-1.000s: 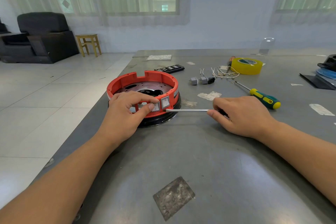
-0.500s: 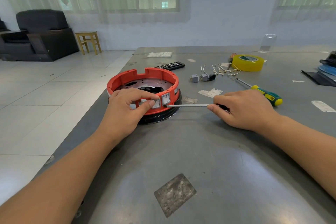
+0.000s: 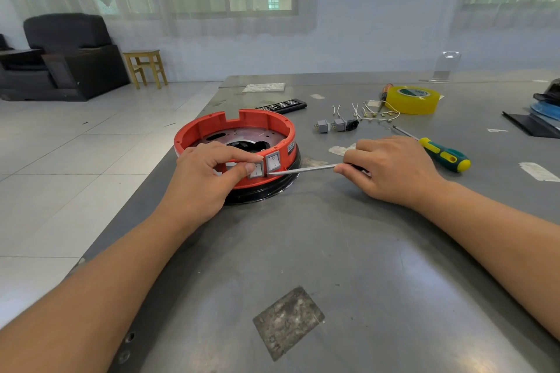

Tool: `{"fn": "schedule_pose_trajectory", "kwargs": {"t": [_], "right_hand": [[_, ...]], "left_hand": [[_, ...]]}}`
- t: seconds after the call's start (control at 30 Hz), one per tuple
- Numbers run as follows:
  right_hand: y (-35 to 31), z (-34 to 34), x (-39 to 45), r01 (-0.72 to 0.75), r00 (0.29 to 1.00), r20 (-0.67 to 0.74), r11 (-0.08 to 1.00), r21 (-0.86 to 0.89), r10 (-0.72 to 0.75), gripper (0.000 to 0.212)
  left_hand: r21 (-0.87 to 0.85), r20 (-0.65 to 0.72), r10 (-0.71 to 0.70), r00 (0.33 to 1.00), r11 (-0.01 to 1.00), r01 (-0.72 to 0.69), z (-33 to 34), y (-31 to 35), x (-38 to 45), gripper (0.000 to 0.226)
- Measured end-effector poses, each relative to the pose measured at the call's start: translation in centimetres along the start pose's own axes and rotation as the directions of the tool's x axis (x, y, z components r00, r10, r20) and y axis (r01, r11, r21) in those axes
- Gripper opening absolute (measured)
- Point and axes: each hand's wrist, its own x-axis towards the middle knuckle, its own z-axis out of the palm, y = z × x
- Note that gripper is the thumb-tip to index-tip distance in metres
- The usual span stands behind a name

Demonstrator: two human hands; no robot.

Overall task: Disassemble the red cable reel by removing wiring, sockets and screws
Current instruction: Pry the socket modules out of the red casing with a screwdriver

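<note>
hiding its handle, right hand maybe levers screwdriver under switch.

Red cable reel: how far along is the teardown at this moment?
Done: three small removed parts and loose wires lie on the table. In hand: the left hand grips the red cable reel at a grey switch; the right hand holds a metal tool, tip at the switches. Left: both switches, including the second, sit in the rim.

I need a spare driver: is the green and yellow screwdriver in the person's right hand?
No, the green and yellow screwdriver lies on the table beyond the right hand, which grips another tool.
</note>
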Motion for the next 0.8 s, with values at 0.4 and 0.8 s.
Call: {"fn": "schedule_pose_trajectory", "kwargs": {"t": [0.4, 0.8], "right_hand": [[0.6, 1.0, 0.1, 0.019, 0.994, -0.102, 0.998, -0.060, -0.025, 0.035], [0.1, 1.0, 2.9, 0.009, 0.981, 0.192, 0.992, 0.130, -0.034, 0.063]], "left_hand": [[-0.051, 0.007, 0.012, 1.000, 0.999, -0.012, -0.1, -0.3, 0.2, 0.034], [-0.044, 0.006, 0.026, 1.000, 0.999, -0.026, -0.2, -0.4, 0.2, 0.032]]}}
